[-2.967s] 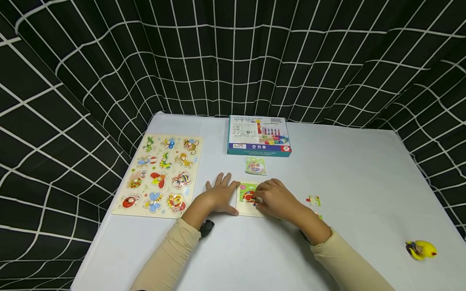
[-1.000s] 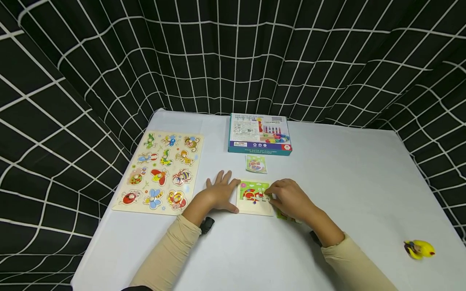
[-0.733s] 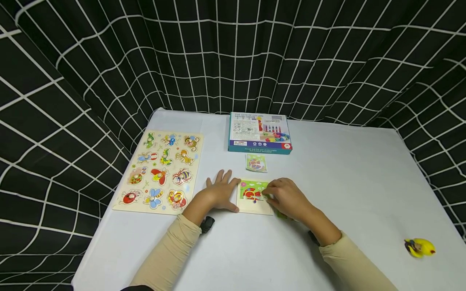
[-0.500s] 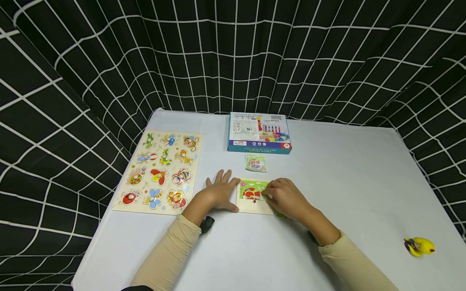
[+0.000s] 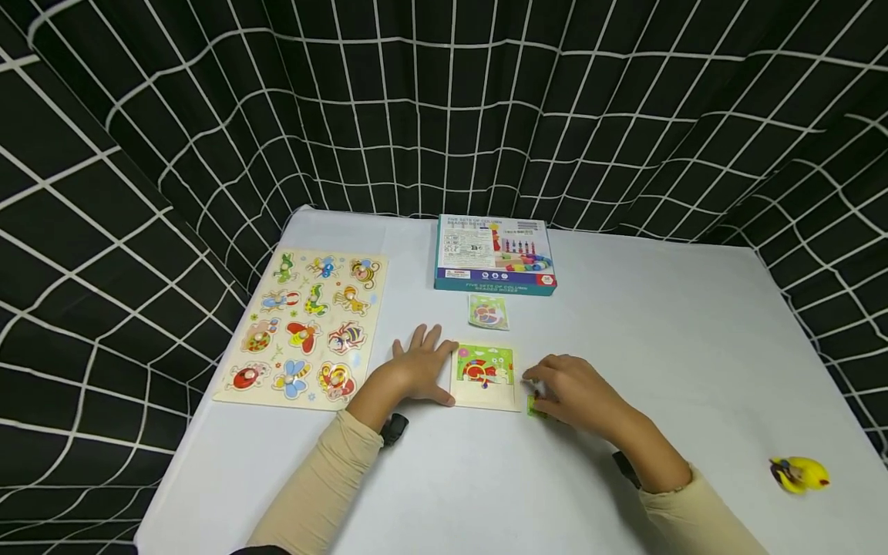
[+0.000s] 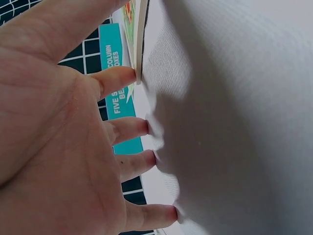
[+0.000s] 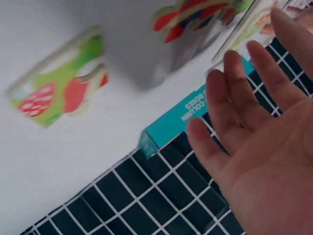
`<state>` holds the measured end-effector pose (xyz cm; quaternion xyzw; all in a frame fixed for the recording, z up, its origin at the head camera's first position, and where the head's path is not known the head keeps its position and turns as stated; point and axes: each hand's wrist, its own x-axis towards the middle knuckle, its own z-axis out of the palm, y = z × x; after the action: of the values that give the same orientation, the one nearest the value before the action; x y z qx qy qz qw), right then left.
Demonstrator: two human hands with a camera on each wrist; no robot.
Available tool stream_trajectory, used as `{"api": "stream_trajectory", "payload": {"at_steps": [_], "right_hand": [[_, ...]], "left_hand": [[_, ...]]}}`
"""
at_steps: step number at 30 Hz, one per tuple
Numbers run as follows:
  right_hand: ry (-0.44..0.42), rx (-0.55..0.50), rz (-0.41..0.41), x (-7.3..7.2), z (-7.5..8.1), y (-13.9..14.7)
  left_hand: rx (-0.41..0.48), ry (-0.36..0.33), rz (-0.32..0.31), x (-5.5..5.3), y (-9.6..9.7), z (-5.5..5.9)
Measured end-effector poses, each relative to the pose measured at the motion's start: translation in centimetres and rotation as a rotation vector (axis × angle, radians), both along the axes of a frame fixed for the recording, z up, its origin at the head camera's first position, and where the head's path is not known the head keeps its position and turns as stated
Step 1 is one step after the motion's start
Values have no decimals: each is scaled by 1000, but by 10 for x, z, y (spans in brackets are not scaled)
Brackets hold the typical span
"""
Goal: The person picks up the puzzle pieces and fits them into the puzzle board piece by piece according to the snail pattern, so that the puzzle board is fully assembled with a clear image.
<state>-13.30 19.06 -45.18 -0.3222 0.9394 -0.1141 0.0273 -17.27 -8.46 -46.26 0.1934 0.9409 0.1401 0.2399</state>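
Observation:
A small wooden jigsaw board (image 5: 499,396) lies mid-table, its upper part filled with a red snail picture and its lower part bare wood. My left hand (image 5: 414,371) rests flat beside it, fingers spread, with thumb and index finger at the board's left edge (image 6: 140,44). To the right of the board is my right hand (image 5: 583,391), its fingers loosely bent over a green jigsaw piece (image 5: 536,406). The right wrist view shows nothing gripped in it, plus a loose piece with a red-spotted shape (image 7: 61,83) and a red striped piece (image 7: 188,17), both on the white surface.
A wooden peg puzzle of insects (image 5: 333,324) lies at the left. Behind the board are a small snail picture card (image 5: 489,312) and a flat toy box (image 5: 496,255). A yellow rubber duck (image 5: 805,473) sits at the far right. Dark gridded cloth hangs behind.
The right hand set a piece with the snail's head into the board's upper right, let go and moved right to the loose pieces. The left hand has stayed at the board's edge.

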Motion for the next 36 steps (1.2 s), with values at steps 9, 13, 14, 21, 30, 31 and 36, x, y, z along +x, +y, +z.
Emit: {"api": "stream_trajectory", "payload": {"at_steps": [9, 13, 14, 21, 30, 31, 36], "right_hand": [[19, 72, -46, 16, -9, 10], [38, 68, -46, 16, -11, 9], [39, 70, -43, 16, -11, 8], [32, 72, -46, 12, -2, 5], [154, 3, 106, 2, -6, -43], [165, -3, 116, 0, -6, -48], [195, -3, 154, -5, -10, -67]], "left_hand": [[4, -6, 3, 1, 0, 2], [3, -5, 6, 1, 0, 1], [3, -5, 7, 1, 0, 0], [4, 6, -2, 0, 0, 1], [-16, 1, 0, 1, -1, 1], [-18, -2, -1, 1, 0, 2], [-43, -3, -6, 0, 1, 3]]}}
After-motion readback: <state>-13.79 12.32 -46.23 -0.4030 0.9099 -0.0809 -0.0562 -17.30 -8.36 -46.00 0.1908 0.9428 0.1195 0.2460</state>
